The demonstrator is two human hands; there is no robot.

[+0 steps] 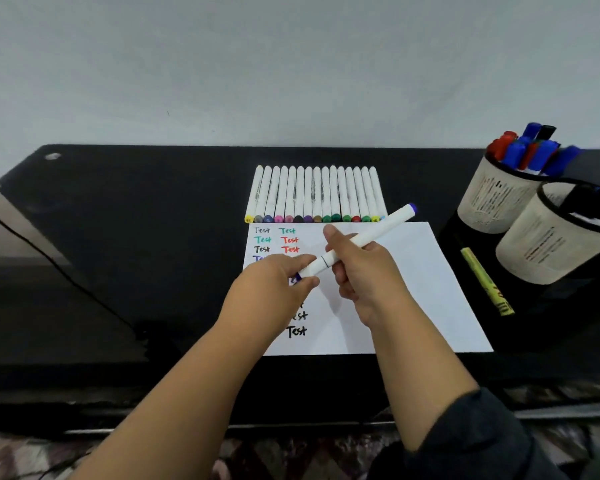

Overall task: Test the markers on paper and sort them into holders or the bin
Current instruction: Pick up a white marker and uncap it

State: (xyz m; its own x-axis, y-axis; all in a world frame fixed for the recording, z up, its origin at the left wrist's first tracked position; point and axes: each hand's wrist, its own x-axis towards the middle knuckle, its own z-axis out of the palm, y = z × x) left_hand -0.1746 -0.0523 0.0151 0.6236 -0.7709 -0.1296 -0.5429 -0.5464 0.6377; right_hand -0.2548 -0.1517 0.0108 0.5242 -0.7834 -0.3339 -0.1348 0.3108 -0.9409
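Both hands (278,282) (361,271) grip one marker (361,237) over paper (430,271) — black table (136,220), pale wall (291,64).

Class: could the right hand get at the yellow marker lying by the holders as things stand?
Probably not at once: the right hand grips the white marker, which the left hand pinches at its cap. The yellow marker lies uncovered beside the paper.
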